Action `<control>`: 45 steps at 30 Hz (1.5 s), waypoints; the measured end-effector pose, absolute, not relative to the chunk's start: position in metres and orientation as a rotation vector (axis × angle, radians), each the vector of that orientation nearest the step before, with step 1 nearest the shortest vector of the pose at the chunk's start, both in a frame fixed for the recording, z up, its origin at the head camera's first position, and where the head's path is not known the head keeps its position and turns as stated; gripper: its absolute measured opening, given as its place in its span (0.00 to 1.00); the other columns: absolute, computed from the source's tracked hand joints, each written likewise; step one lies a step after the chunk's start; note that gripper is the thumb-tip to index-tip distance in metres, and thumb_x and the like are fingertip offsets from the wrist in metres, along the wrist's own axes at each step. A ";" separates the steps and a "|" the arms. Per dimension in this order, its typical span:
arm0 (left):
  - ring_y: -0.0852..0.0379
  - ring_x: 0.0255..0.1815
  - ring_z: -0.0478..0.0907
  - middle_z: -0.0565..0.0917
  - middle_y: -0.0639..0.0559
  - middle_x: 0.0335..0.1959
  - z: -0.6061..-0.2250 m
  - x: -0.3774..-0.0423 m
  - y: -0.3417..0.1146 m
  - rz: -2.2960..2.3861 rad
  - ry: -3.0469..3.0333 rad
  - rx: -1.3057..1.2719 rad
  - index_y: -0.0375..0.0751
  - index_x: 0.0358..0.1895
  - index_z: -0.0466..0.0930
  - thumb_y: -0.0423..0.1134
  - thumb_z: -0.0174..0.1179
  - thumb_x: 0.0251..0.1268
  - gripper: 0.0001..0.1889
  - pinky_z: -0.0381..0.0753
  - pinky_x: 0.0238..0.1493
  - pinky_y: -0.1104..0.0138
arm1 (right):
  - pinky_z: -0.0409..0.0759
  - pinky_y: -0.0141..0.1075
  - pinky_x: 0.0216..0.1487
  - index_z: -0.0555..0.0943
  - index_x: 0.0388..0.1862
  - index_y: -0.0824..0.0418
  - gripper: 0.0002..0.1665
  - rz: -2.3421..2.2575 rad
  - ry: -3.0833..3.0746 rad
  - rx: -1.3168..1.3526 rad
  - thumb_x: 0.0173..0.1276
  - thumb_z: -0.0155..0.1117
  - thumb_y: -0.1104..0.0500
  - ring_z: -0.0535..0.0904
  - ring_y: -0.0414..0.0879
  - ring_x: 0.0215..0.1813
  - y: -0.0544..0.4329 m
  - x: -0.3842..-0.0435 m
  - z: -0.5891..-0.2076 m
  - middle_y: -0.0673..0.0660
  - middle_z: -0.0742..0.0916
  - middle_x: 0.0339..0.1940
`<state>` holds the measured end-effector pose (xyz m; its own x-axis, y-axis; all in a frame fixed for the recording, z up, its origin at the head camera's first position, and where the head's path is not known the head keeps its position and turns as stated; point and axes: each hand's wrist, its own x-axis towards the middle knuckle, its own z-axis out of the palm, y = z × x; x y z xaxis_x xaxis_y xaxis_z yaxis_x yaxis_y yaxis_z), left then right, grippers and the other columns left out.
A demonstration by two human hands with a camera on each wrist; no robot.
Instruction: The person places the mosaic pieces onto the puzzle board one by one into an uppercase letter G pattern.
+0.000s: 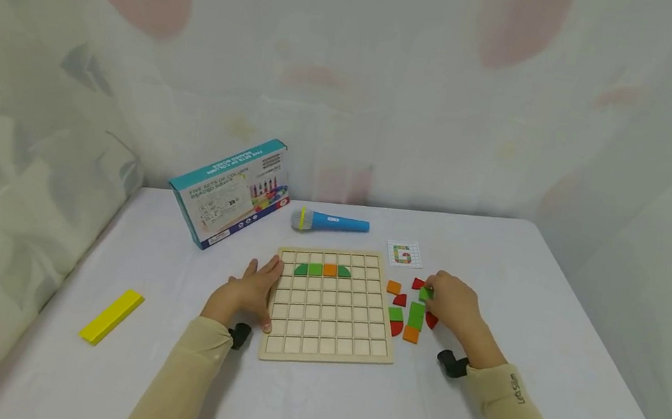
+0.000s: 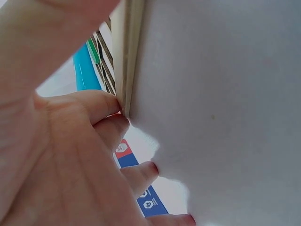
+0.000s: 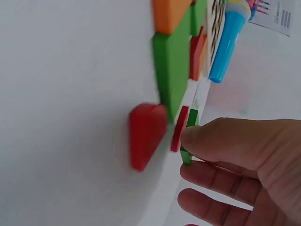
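Note:
A wooden grid board (image 1: 326, 360) lies flat on the table. One of its upper rows holds a dark green rounded piece (image 1: 301, 269), a green square (image 1: 316, 269), an orange square (image 1: 330, 270) and another dark green rounded piece (image 1: 344, 271). My left hand (image 1: 246, 294) rests along the board's left edge, fingers spread, fingertips touching the frame (image 2: 126, 70). To the right of the board, my right hand (image 1: 455, 303) pinches a green tile (image 3: 189, 157) between thumb and fingers. Beside that tile sits a red piece (image 3: 179, 129). Another red piece (image 3: 146, 134) lies nearer the wrist.
Several loose tiles, among them an orange square (image 1: 411, 335) and a green one (image 1: 416, 315), lie right of the board. A pattern card (image 1: 404, 254) shows a G shape. Behind stand a blue toy microphone (image 1: 334, 223) and a printed box (image 1: 237, 197). A yellow bar (image 1: 111, 317) lies left.

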<state>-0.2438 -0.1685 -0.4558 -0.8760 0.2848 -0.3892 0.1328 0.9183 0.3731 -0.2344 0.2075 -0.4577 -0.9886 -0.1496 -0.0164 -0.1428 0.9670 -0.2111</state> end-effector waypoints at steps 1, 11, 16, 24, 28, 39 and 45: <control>0.34 0.71 0.27 0.35 0.48 0.75 -0.455 -0.244 -0.169 0.470 2.632 0.304 0.44 0.74 0.39 0.46 0.79 0.21 0.70 0.37 0.54 0.26 | 0.80 0.41 0.34 0.82 0.43 0.65 0.17 -0.336 3.094 -0.235 0.54 0.70 0.59 0.74 0.48 0.31 0.205 -0.235 -0.457 0.57 0.81 0.34; 0.34 0.71 0.26 0.34 0.48 0.75 -0.453 -0.242 -0.171 0.484 2.618 0.306 0.44 0.74 0.39 0.45 0.79 0.22 0.69 0.36 0.54 0.26 | 0.77 0.37 0.26 0.83 0.41 0.59 0.16 -0.410 3.160 -0.455 0.53 0.70 0.57 0.78 0.45 0.33 0.134 -0.244 -0.446 0.53 0.83 0.37; 0.34 0.71 0.27 0.35 0.49 0.75 -0.453 -0.241 -0.168 0.482 2.620 0.319 0.44 0.74 0.39 0.46 0.79 0.22 0.69 0.37 0.54 0.26 | 0.75 0.34 0.23 0.84 0.42 0.58 0.16 -0.397 3.135 -0.618 0.53 0.70 0.58 0.78 0.44 0.31 0.092 -0.249 -0.445 0.52 0.82 0.36; 0.35 0.72 0.28 0.36 0.49 0.75 -0.453 -0.238 -0.166 0.485 2.626 0.313 0.45 0.74 0.40 0.45 0.79 0.22 0.69 0.38 0.55 0.27 | 0.74 0.32 0.25 0.84 0.38 0.55 0.10 -0.293 3.110 -0.798 0.56 0.69 0.56 0.74 0.39 0.29 0.039 -0.252 -0.453 0.48 0.80 0.32; 0.35 0.72 0.28 0.36 0.49 0.75 -0.451 -0.238 -0.167 0.489 2.630 0.303 0.45 0.74 0.41 0.44 0.79 0.23 0.68 0.38 0.55 0.27 | 0.71 0.31 0.22 0.84 0.35 0.53 0.06 -0.260 3.098 -0.844 0.57 0.68 0.56 0.71 0.39 0.26 0.020 -0.256 -0.456 0.47 0.79 0.29; 0.34 0.71 0.29 0.38 0.49 0.75 -0.450 -0.237 -0.167 0.482 2.645 0.319 0.44 0.74 0.42 0.44 0.79 0.22 0.68 0.38 0.55 0.27 | 0.70 0.32 0.21 0.85 0.38 0.53 0.08 -0.184 3.071 -0.850 0.58 0.66 0.57 0.73 0.40 0.26 0.000 -0.254 -0.455 0.48 0.79 0.29; 0.34 0.71 0.29 0.38 0.49 0.75 -0.451 -0.237 -0.168 0.477 2.648 0.322 0.44 0.74 0.42 0.44 0.80 0.23 0.68 0.38 0.55 0.27 | 0.71 0.33 0.21 0.85 0.38 0.51 0.08 -0.183 3.084 -0.852 0.58 0.67 0.57 0.74 0.40 0.26 -0.002 -0.255 -0.457 0.48 0.78 0.29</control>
